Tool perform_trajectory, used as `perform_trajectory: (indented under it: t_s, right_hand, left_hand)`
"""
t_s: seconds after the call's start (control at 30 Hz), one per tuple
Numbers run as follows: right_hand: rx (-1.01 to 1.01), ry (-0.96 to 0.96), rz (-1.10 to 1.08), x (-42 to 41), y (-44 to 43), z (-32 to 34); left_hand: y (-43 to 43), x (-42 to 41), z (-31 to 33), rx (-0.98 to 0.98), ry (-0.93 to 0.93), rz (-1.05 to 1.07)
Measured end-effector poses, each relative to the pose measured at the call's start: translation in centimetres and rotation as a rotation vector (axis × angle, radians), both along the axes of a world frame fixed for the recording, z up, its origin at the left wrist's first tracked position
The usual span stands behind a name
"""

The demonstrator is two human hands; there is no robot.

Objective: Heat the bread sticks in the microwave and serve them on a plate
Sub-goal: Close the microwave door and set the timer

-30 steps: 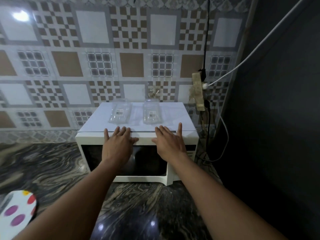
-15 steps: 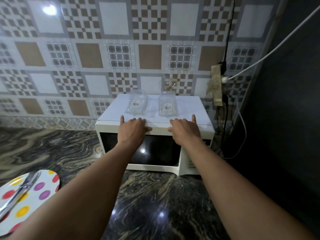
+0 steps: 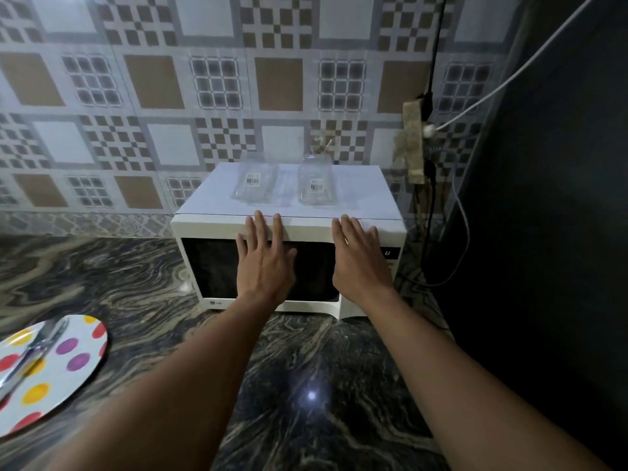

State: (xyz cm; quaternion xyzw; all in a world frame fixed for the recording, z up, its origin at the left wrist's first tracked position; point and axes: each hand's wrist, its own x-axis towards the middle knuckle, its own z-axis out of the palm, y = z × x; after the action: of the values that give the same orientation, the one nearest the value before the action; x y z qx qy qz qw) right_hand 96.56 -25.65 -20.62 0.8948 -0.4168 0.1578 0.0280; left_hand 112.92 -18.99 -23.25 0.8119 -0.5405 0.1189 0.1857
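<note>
A white microwave point(image 3: 210, 229) with a dark glass door stands shut against the tiled wall. My left hand point(image 3: 263, 261) lies flat on the door, fingers straight and reaching the top edge. My right hand point(image 3: 358, 258) lies flat on the door's right side, next to the lit control panel point(image 3: 390, 254). A white plate point(image 3: 73, 362) with coloured dots sits at the lower left of the counter, with metal tongs point(image 3: 29, 355) resting on it. No bread sticks show.
Two clear plastic containers point(image 3: 256, 185) point(image 3: 316, 183) with barcode labels lie on the microwave's top. A taped socket strip point(image 3: 413, 141) with cables hangs on the wall at right. A dark wall closes off the right side. The counter point(image 3: 136, 283) is dark marbled stone.
Both hands have slid down from the microwave's top front edge onto the door. The camera has moved back and left, bringing the dotted plate further into view.
</note>
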Motion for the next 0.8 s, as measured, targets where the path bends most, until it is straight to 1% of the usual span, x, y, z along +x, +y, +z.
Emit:
perform_trajectory:
  t_s: [0.1,0.17,0.27,0.37,0.43,0.53,0.63,0.7,0.8]
  right_hand:
    - [-0.023,-0.036,-0.009,-1.1,0.2,-1.2]
    - [-0.059,-0.099,-0.020,-2.2,0.4,-2.1]
    - [-0.071,-0.326,-0.123,-3.9,0.3,-3.8]
    - [0.097,-0.533,-0.287,-5.5,-0.3,-6.0]
    - [0.227,-0.606,-0.346,-6.2,-1.2,-7.6]
    - [0.352,-0.597,-0.348,-6.6,-2.5,-9.4]
    - [0.368,-0.596,-0.366,-6.4,-3.4,-10.4]
    - [0.346,-0.567,-0.388,-6.4,-3.7,-10.8]
    - [0.331,-0.551,-0.414,-6.2,-3.8,-11.0]
  left_hand:
    - [0.5,-1.3,-1.3,-0.042,0.028,-0.022]
    - [1.1,-2.3,-3.0,-0.071,0.060,-0.046]
    - [2.1,-4.1,-7.1,-0.010,0.135,-0.057]
    - [2.6,-5.6,-11.6,0.111,0.213,-0.077]
    - [2.5,-6.4,-14.3,0.190,0.267,-0.101]
    - [2.2,-7.4,-17.7,0.311,0.300,-0.118]
    - [2.1,-8.1,-19.8,0.393,0.244,-0.118]
    - [2.2,-8.3,-20.3,0.385,0.208,-0.103]
    - [2.2,-8.3,-20.2,0.360,0.212,-0.096]
